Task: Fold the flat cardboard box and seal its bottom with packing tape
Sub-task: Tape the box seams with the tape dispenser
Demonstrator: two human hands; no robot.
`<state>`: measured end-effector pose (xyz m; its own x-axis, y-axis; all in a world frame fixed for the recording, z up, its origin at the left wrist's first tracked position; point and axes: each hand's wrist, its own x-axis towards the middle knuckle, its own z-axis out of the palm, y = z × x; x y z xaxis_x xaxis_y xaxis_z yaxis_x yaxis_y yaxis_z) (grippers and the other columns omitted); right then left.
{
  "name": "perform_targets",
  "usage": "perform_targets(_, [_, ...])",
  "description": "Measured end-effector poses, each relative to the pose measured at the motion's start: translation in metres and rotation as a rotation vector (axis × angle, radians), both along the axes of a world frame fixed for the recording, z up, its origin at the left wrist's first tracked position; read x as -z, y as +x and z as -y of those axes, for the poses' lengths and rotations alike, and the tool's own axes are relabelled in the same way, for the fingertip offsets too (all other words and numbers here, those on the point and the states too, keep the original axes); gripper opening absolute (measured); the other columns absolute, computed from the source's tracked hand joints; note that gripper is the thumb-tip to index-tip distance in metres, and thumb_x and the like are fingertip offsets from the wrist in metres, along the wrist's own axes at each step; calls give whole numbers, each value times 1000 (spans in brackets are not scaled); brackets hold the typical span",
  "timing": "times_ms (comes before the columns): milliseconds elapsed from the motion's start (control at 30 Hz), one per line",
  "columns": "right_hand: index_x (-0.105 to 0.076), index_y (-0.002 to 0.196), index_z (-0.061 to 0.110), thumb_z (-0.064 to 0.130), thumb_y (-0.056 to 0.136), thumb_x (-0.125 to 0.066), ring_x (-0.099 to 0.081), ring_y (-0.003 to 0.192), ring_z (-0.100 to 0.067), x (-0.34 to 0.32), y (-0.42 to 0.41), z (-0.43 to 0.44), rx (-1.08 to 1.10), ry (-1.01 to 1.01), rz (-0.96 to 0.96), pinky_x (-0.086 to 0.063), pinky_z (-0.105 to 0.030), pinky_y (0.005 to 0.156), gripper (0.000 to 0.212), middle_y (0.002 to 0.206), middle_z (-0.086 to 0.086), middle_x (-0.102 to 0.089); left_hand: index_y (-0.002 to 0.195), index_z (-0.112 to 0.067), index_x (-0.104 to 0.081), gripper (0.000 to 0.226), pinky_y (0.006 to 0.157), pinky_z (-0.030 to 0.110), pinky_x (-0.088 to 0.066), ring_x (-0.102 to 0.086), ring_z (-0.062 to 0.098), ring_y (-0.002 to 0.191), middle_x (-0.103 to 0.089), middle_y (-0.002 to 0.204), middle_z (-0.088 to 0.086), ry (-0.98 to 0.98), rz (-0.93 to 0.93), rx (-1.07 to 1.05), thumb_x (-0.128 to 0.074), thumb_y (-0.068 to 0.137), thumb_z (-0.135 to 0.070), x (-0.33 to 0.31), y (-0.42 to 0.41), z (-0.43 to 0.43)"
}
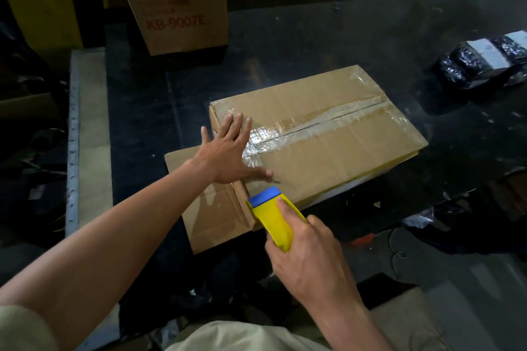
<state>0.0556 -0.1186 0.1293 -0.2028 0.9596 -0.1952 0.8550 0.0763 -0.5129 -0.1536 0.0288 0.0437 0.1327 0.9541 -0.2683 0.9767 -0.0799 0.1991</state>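
Note:
A brown cardboard box (336,145) lies bottom-up on the dark table (285,45). Clear packing tape (313,127) runs along the seam between its flaps and wraps over the near-left edge. My left hand (228,151) presses flat on that taped end, fingers spread. A loose flap (211,208) sticks out flat on the table below it. My right hand (302,251) grips a yellow tape dispenser (273,219) with a blue front, held against the box's near corner.
A taller cardboard box (176,6) printed KB-9007E stands at the back left. Black plastic-wrapped parcels (484,60) with white labels lie at the right. A yellow and black striped wall runs behind the table. A metal rail (72,137) borders the left edge.

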Motion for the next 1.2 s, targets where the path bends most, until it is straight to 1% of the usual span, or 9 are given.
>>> perform_targets(133, [-25,151,42,51,90,-52,-58,89,-27,0,3,-2,-2,4,7,-45,-33,77,67,93,1,-41,160,-15,13,129,120,67,5,24,20,153,21,168,4,128,32,-12,-12,70,-102,6,3,10])
perform_targets(200, [-24,151,42,50,89,-53,-59,91,-28,1,4,-2,-4,0,-17,-47,-35,79,68,93,1,-41,161,-17,11,126,120,67,4,24,18,153,20,168,2,100,54,-25,-14,71,-101,6,3,8])
perform_targets(267, [-26,151,42,49,88,-55,-58,89,-28,2,6,-2,2,0,-45,-48,-35,79,70,91,1,-43,161,-19,11,124,119,69,3,24,17,153,20,169,1,61,60,-19,-19,73,-100,4,3,5])
perform_targets(367, [-34,148,40,51,85,-57,-56,77,-24,-1,13,1,4,45,-110,-50,-34,74,68,84,3,-47,161,-20,10,124,119,70,2,24,17,153,19,169,0,46,82,-29,-21,73,-100,3,1,4])
perform_targets(500, [-34,147,43,51,85,-58,-53,70,-14,-4,22,16,-10,31,-105,-46,-26,66,67,82,7,-46,161,-20,11,126,119,70,3,25,18,153,21,168,1,35,87,-25,-19,70,-101,3,2,3])
perform_targets(633, [-32,149,43,49,86,-58,-54,78,-18,4,20,23,-8,-22,-69,-44,-26,69,68,86,5,-46,161,-17,13,129,118,72,4,25,23,153,22,168,6,33,37,-21,-13,67,-103,1,3,2])
perform_targets(767, [-36,147,42,49,85,-57,-50,75,-18,8,19,20,-19,-2,-22,-40,-25,68,66,84,5,-46,161,-13,9,122,119,70,-1,15,29,155,17,168,12,153,6,-11,-21,76,-95,-7,16,16])
perform_targets(933, [-41,144,42,48,84,-58,-47,70,-17,11,26,19,-10,14,-43,-35,-22,64,62,79,6,-46,160,-20,16,133,119,68,3,26,21,152,24,167,4,4,90,5,-27,66,-103,0,19,32])
perform_targets(1200, [-37,147,42,49,84,-61,-50,66,-13,10,39,27,-20,33,-88,-37,-21,60,68,79,6,-46,161,-24,14,129,121,68,0,27,17,152,23,168,0,-6,139,-24,-31,68,-102,0,22,28])
